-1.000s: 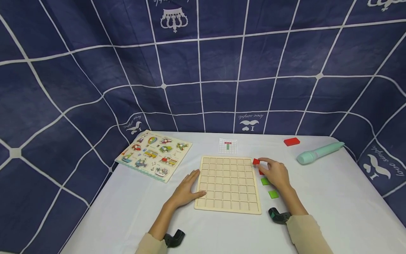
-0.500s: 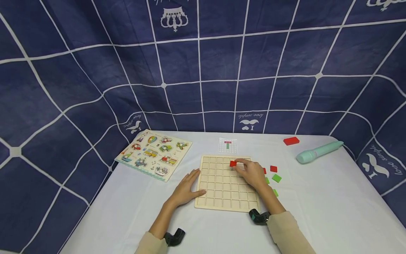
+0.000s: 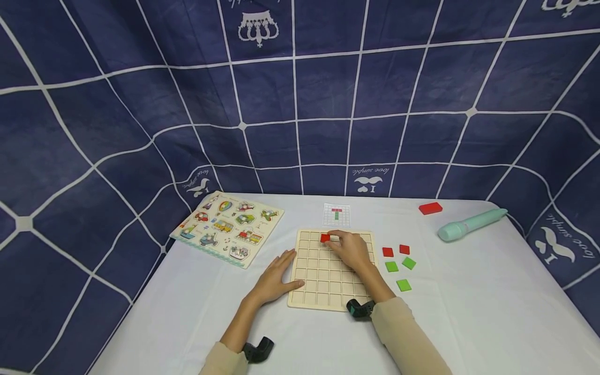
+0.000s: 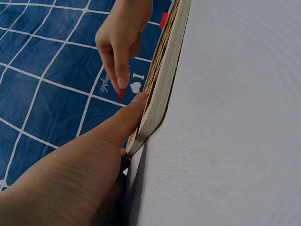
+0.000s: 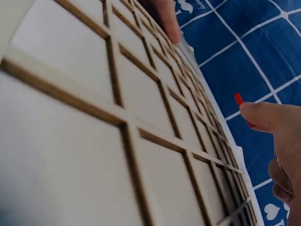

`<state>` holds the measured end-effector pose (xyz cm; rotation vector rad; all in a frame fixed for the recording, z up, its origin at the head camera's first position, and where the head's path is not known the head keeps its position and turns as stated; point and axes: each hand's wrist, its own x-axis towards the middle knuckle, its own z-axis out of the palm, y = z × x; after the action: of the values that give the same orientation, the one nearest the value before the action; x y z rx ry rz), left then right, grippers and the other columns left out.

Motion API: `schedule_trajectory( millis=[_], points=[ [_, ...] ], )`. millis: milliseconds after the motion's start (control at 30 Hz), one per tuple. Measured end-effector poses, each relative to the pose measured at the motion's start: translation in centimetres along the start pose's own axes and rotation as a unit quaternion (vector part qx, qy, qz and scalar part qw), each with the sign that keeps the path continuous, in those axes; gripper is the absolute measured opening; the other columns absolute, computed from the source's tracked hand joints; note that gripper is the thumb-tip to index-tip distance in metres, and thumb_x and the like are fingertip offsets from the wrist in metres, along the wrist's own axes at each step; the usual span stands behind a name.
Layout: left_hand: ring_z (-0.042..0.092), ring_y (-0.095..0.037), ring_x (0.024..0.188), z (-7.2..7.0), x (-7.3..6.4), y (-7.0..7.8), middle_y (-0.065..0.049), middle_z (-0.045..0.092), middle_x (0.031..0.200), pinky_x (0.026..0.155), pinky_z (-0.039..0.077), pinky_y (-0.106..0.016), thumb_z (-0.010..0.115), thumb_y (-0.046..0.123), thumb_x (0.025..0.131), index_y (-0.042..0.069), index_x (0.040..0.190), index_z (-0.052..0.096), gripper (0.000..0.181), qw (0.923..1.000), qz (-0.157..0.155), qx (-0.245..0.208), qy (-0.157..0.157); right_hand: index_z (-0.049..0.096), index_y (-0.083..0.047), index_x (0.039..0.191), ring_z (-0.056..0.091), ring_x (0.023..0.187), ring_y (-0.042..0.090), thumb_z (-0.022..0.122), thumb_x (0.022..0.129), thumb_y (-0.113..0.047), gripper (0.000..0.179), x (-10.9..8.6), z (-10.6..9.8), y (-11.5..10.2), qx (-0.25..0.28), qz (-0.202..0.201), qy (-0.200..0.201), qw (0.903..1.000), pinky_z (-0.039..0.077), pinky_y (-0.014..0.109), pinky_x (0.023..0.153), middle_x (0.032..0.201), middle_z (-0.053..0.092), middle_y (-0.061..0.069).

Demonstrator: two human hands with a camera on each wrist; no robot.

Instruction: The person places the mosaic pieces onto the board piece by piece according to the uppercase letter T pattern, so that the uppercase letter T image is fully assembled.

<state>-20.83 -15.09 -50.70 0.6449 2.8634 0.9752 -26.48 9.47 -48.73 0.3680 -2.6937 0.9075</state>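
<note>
A wooden grid board (image 3: 311, 285) lies flat on the white table. My right hand (image 3: 351, 251) pinches a red square tile (image 3: 325, 238) between thumb and fingertips over the board's far rows. In the right wrist view the tile (image 5: 238, 99) sticks out past the thumb, tilted and apart from the grid. My left hand (image 3: 274, 281) rests at the board's left edge, its thumb over the rim and its fingers extended along the side. Right of the board lie two red tiles (image 3: 387, 252) and three green tiles (image 3: 403, 285).
A printed pattern card (image 3: 336, 215) lies behind the board. At the left is a picture puzzle board (image 3: 228, 227). A red block (image 3: 430, 208) and a mint-green microphone-shaped object (image 3: 472, 224) lie at the back right. A dark blue curtain (image 3: 323, 94) hangs behind the table.
My right hand has carried the red tile leftward from the board's right edge to above its far rows. The loose tiles at the right are now uncovered. My left hand has stayed put.
</note>
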Motion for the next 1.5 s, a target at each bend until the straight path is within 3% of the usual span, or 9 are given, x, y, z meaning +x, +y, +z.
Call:
schedule_trajectory(
  millis=[367,767,1200,1500],
  points=[
    [0.019,-0.027,0.138,0.1,0.0,0.0,-0.009,0.027,0.149,0.11,0.017,-0.047,0.066,0.052,0.079,0.009,0.145,0.029,0.087,1.0,0.003,0.009,0.003,0.071,-0.016,0.107,0.028,0.045,0.01,0.071,0.081,-0.034,0.032,-0.1,1.0,0.5,-0.007,0.021,-0.034,0.9992,0.024,0.026,0.04,0.046,0.037,-0.006],
    [0.016,-0.023,0.138,0.2,0.1,-0.3,-0.006,0.025,0.15,0.112,0.014,-0.043,0.065,0.054,0.079,0.011,0.146,0.027,0.088,0.9999,-0.003,0.012,-0.006,0.071,-0.018,0.105,0.037,0.05,0.012,0.071,0.081,-0.035,0.03,-0.3,1.3,0.8,-0.002,0.024,-0.037,0.999,0.034,0.028,0.046,0.047,0.041,-0.007],
    [0.017,-0.026,0.138,0.1,0.1,0.0,-0.008,0.026,0.149,0.112,0.013,-0.044,0.064,0.052,0.08,0.007,0.145,0.029,0.087,0.9999,0.012,0.008,-0.003,0.071,-0.016,0.107,0.029,0.048,0.011,0.072,0.08,-0.034,0.032,-0.4,1.0,1.2,0.02,0.012,-0.034,0.9992,0.027,0.027,0.045,0.046,0.036,-0.008],
    [0.017,-0.025,0.138,0.1,0.0,0.1,-0.008,0.027,0.149,0.112,0.013,-0.043,0.065,0.052,0.079,0.007,0.145,0.03,0.087,0.9999,0.007,0.011,-0.002,0.07,-0.018,0.108,0.026,0.044,0.01,0.072,0.079,-0.036,0.034,-1.1,-0.4,2.3,0.039,0.013,-0.034,0.9986,0.023,0.026,0.042,0.046,0.033,-0.006]
  ],
)
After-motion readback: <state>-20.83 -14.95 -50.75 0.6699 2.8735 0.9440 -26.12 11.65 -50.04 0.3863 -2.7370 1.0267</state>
